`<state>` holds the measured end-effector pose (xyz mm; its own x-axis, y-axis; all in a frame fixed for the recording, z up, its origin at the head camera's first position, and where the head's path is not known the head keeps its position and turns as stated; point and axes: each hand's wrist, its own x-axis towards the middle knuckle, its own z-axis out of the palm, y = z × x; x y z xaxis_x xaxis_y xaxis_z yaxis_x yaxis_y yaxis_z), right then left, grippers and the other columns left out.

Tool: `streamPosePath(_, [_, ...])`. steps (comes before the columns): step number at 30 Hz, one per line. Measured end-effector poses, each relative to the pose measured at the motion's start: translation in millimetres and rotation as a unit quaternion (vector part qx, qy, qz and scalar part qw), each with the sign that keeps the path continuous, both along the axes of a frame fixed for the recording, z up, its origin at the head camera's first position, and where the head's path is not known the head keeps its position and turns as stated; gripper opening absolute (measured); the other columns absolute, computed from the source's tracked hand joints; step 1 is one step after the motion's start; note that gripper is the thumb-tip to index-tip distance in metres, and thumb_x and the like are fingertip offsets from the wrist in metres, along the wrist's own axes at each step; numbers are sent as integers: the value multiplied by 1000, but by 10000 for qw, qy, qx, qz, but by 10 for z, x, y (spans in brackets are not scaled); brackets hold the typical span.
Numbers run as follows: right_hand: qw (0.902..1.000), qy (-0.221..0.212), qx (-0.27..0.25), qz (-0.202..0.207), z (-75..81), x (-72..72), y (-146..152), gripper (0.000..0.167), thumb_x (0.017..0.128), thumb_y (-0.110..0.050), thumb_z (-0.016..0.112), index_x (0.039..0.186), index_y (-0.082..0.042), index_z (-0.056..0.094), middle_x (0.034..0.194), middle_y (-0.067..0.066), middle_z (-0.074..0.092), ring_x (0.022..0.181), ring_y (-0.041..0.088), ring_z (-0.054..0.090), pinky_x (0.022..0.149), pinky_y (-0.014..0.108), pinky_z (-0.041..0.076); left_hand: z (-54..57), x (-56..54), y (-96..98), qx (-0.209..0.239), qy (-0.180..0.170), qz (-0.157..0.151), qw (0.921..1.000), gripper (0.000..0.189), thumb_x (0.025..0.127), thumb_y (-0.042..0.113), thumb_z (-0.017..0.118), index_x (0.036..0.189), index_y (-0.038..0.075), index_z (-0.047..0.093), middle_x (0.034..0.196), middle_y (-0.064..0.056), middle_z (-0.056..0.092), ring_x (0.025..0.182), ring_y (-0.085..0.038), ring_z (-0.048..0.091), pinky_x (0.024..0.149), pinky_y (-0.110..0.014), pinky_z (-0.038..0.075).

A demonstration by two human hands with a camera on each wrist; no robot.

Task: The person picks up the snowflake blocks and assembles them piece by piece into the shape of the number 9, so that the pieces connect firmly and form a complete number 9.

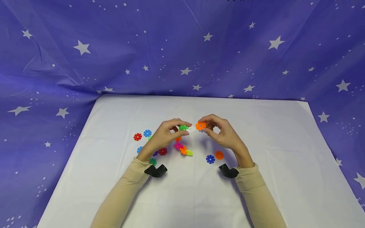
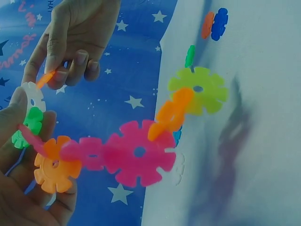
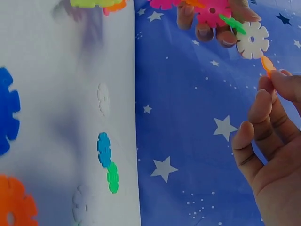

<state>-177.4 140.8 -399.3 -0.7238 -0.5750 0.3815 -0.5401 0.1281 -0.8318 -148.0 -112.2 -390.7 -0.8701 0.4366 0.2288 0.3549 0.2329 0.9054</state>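
My left hand [image 1: 164,134] holds one end of a chain of slotted plastic snowflake discs, its fingers about the green disc [image 2: 28,127] and white disc [image 3: 252,40]. From there the chain hangs through pink and orange discs, including a large pink disc [image 2: 139,153], to a yellow-green disc [image 2: 197,90] at the far end. Between thumb and fingertips, my right hand [image 1: 223,131] pinches an orange disc [image 1: 201,126]. In the right wrist view, that disc's edge meets the white disc's rim; how deep it sits in a slot I cannot tell.
Loose discs lie on the white table [image 1: 285,177]. Left of the chain are a red disc [image 1: 137,136], a blue disc [image 1: 147,133] and several others, partly behind the left forearm. Nearer the right arm lie a dark blue disc [image 1: 210,159] and another orange disc [image 1: 219,155].
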Motion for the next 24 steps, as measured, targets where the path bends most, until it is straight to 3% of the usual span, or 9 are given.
streamPosePath(5, [9998,196,87,44,17,-11,-7,31,87,8,67,115,-4,66,104,11,68,72,14,55,69,22,49,92,31,-1,7,-5,-17,10000,25,90,1,67,115,-1,69,107,-18,70,86,-13,58,80,-36,51])
streamPosePath(13, [9988,430,217,-86,38,3,-46,32,86,6,69,115,-6,67,101,7,69,69,13,54,65,23,47,-165,-82,-5,44,-60,37,10000,26,91,7,68,117,8,71,107,-16,70,87,-18,58,80,-31,50])
streamPosePath(18, [9983,468,247,-242,27,16,-68,31,85,5,71,114,-6,68,96,6,70,66,13,53,64,23,47,-217,-96,-3,58,-257,66,9996,25,91,15,70,115,13,73,103,-7,72,87,-17,58,79,-29,50])
streamPosePath(24, [9989,231,315,-276,-17,32,-98,27,87,2,70,113,-5,69,99,7,72,71,13,59,76,24,51,-247,-90,15,-23,-652,235,9976,24,91,19,71,114,12,73,100,0,72,81,-20,57,74,-26,47])
